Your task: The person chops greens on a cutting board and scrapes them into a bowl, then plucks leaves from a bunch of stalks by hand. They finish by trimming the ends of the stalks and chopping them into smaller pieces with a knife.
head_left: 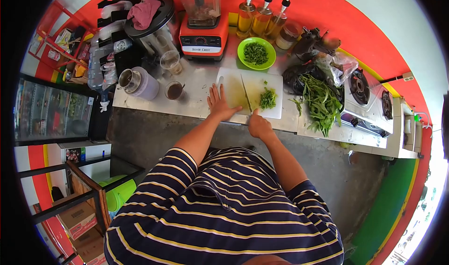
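My right hand is closed around the handle of a kitchen knife, whose blade points away from me over a white cutting board. To the left, my left hand lies with its fingers spread at the board's left edge and holds nothing. A small heap of chopped greens sits on the board, right of the blade. Behind the board stands a lime green bowl with more chopped greens in it. Long leafy green stems lie to the right of the board.
A red blender, pump bottles and a jar line the wall. A glass of dark drink, a plastic cup and a metal-topped flask stand left. Rightward are a black plastic bag and a gas stove.
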Available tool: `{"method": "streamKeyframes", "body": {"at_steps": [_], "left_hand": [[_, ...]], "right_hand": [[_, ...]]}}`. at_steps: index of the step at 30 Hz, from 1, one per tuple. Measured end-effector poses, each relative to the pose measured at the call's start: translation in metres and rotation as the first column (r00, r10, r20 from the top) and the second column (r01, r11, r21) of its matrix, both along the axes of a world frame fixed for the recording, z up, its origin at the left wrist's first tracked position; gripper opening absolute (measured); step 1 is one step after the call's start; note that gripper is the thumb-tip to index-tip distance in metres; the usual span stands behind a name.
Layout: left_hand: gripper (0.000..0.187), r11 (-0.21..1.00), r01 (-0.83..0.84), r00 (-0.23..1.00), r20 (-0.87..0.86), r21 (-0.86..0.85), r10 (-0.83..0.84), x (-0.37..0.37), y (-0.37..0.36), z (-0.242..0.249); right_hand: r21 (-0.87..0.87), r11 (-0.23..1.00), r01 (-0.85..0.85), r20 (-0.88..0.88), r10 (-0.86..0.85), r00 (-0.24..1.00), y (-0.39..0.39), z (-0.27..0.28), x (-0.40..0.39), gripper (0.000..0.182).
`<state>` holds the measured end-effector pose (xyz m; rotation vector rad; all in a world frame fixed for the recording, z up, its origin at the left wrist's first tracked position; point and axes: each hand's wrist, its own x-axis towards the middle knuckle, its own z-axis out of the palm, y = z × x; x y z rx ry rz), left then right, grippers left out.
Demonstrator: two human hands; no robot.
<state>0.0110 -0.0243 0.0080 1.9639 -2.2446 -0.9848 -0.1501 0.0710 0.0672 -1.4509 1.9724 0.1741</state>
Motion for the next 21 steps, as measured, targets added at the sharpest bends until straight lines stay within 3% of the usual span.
{"method": "streamKeyframes", "body": {"at_steps": [2,9,11,18,21], "left_hand": [[0.140,1.000,0.007,1.000,0.000,0.010,-0.007,0.000,-0.001,0.002],[0.141,1.000,0.016,1.000,0.002,0.002,-0.016,0.001,-0.001,-0.003],[0.140,1.000,0.020,1.000,0.005,0.008,-0.020,0.000,-0.001,0.001],[0.141,1.000,0.023,1.000,-0.004,-0.010,-0.023,0.001,0.000,-0.001],[0.141,0.999,0.031,0.999,0.028,0.008,-0.031,0.000,-0.001,0.001]], "right_hand": [[0.017,0.999,-0.034,-0.069,0.035,0.997,-0.005,-0.008,-0.001,0.049],[0.118,0.993,-0.020,-0.021,0.023,1.000,-0.012,0.016,0.001,0.046],[0.105,0.993,-0.057,-0.057,0.063,0.996,-0.008,-0.004,0.007,0.043],[0.051,0.999,-0.017,-0.033,0.019,0.999,-0.017,0.017,0.004,0.045],[-0.016,0.999,0.036,-0.002,-0.036,0.999,-0.006,-0.003,0.012,0.035]]}}
